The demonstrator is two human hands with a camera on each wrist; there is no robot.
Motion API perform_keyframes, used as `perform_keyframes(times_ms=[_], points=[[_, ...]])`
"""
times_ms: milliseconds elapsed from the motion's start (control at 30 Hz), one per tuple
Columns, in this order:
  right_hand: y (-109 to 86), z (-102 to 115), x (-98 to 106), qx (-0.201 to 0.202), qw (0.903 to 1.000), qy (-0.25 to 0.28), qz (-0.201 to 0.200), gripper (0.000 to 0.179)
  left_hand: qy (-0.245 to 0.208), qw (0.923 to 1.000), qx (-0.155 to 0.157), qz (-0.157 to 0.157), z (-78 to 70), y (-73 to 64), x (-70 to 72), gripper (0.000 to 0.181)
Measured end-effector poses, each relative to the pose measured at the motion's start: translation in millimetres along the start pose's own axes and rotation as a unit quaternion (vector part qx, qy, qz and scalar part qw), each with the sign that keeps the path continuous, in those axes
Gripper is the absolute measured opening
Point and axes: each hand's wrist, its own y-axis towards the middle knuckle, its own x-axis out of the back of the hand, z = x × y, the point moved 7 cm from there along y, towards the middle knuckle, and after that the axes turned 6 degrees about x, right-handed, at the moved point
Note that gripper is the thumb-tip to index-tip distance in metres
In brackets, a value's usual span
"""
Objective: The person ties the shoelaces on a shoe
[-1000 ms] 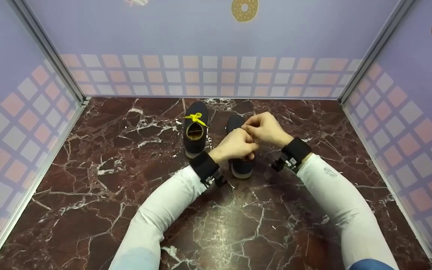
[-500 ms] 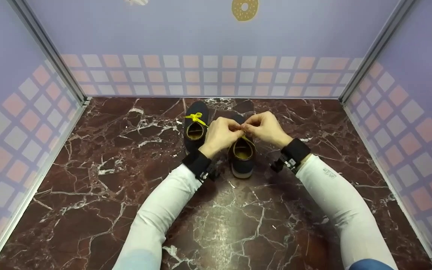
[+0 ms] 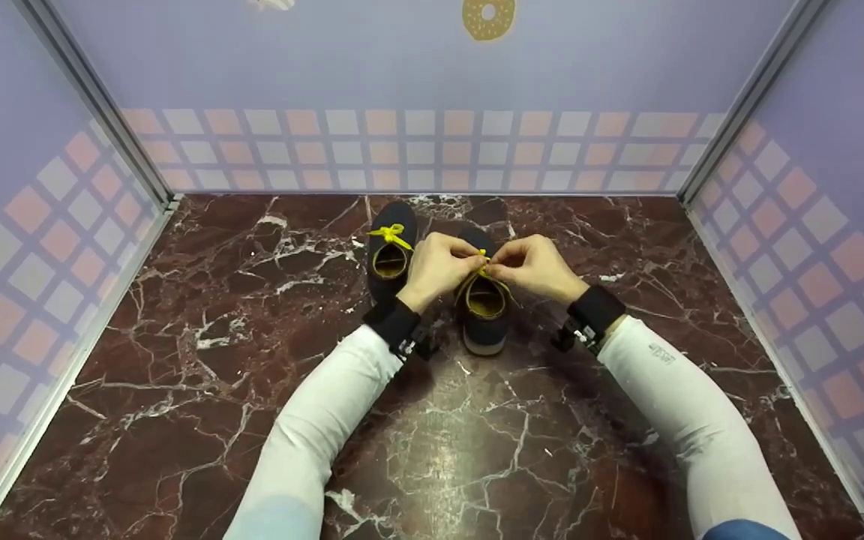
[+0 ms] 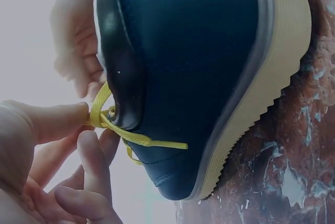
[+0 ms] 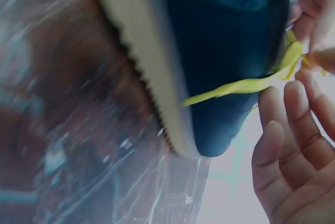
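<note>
A dark blue shoe (image 3: pixel 486 334) with a pale ridged sole stands upright on the floor, its toe away from me. Over its tongue my left hand (image 3: pixel 438 270) and right hand (image 3: pixel 538 268) nearly meet at the yellow shoelace (image 4: pixel 102 114). In the left wrist view, my left thumb and index finger pinch the lace close to the eyelets, and a loose lace end hangs down the shoe's side. The right wrist view has my right thumb and index finger pinching the lace, its other fingers (image 5: pixel 269 150) loosely bent. The knot itself is partly hidden by fingertips.
A matching dark shoe (image 3: pixel 391 217) with a yellow bow (image 3: pixel 391 235) stands just left, partly behind my left hand. Reddish-brown marbled floor (image 3: pixel 252 442) surrounds both. Lilac panels with a checked border (image 3: pixel 432 154) close off the back and sides.
My left hand has moved up and left from over the shoe's opening to its tongue, uncovering the opening. My right hand has lowered slightly toward me; yellow loops now show between the hands.
</note>
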Motion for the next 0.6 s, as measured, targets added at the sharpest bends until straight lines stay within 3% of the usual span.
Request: perform_keyframes(times_ms=[233,433,600], points=[[-5.4,-0.7,-2.6,0.030,0.9980,-0.055,0.004,0.011,-0.002,1.0000,0.001,-0.004,16.0,12.0,-10.1,0.014],[-6.2,0.4,-2.4,0.028,0.9978,-0.059,0.003,0.008,0.007,1.0000,-0.007,0.002,11.4,11.0,-9.0,0.016],[-3.5,0.2,-1.8,0.011,0.9983,-0.056,0.002,0.008,-0.031,0.9994,0.003,0.016,5.9,6.6,-7.9,0.013]])
